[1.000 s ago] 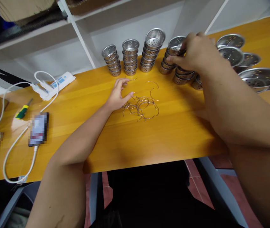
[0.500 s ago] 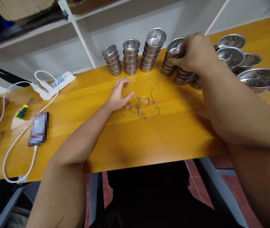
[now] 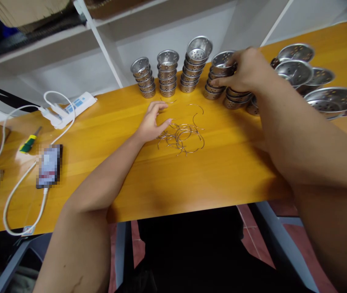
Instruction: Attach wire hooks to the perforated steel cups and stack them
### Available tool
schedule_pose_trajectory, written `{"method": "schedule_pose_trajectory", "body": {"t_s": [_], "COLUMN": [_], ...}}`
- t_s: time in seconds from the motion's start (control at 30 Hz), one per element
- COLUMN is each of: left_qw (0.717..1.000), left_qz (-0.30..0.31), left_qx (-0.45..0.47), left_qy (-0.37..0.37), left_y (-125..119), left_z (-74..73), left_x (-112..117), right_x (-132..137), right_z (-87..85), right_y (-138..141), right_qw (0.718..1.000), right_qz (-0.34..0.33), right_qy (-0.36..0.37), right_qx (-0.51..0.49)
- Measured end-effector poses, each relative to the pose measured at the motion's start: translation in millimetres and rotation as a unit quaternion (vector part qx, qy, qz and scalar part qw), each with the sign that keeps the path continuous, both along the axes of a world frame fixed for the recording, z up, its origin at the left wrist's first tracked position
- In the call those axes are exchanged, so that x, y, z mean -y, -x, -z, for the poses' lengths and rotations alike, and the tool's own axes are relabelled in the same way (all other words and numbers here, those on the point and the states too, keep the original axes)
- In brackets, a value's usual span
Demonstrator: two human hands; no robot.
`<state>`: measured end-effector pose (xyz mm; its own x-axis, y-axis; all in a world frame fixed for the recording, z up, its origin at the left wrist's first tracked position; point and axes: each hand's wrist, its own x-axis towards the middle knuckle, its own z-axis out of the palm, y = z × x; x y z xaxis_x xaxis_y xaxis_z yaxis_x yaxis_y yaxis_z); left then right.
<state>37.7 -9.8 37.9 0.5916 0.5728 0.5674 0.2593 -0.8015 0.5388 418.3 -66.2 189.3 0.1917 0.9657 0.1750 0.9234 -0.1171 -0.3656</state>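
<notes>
My left hand point(image 3: 152, 122) rests on the yellow wooden table point(image 3: 173, 171), fingers loosely spread, its tips beside a heap of several thin wire rings point(image 3: 182, 136). My right hand point(image 3: 247, 71) is closed around a stack of perforated steel cups point(image 3: 218, 77) at the back of the table, fingers wrapped over the upper cups. Three more stacks of the same cups point(image 3: 168, 73) stand in a row to the left of it, against the white shelf.
Wide perforated steel bowls point(image 3: 334, 99) lie at the right rear. A white power strip point(image 3: 69, 108) with cable, a green-handled screwdriver point(image 3: 29, 140) and a phone point(image 3: 49, 166) lie at the left. The table's front edge runs just above my lap.
My right hand with the cup stack has shifted slightly left and lower. My left hand has stayed by the wire rings.
</notes>
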Motion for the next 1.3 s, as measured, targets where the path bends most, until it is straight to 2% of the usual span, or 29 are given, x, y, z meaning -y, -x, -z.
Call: {"method": "schedule_pose_trajectory", "body": {"t_s": [0.13,0.37,0.7,0.9,1.07,1.2,1.3], "left_qw": [1.000,1.000,1.000,0.999,0.999,0.999,0.999], "left_qz": [0.004,-0.004,-0.001,-0.018,-0.021,-0.019,-0.012], "left_qx": [0.000,-0.016,-0.020,-0.037,-0.037,-0.040,-0.031], "left_qy": [0.001,0.004,0.007,0.014,0.017,0.022,0.020], "left_y": [0.2,0.8,1.1,0.5,-0.1,-0.4,-0.7], "left_z": [-1.1,-0.2,-1.0,-4.9,-5.8,-6.1,-6.0], "left_x": [0.7,-1.2,-0.5,3.0,3.8,3.7,3.5], "right_x": [-1.5,-4.4,1.2,-0.4,-2.7,-4.5,-1.5], "right_z": [-0.7,2.8,-5.5,3.4,7.3,3.2,0.5], "right_y": [-0.3,-1.4,3.9,2.2,0.7,4.5,7.9], "right_qw": [0.999,1.000,0.996,0.997,0.991,0.997,0.997], "right_qz": [0.014,0.000,-0.002,0.008,-0.023,0.009,0.011], "right_qy": [0.012,-0.003,0.006,-0.027,-0.043,-0.001,-0.009], "right_qx": [-0.026,-0.019,-0.094,-0.075,-0.125,-0.071,-0.071]}}
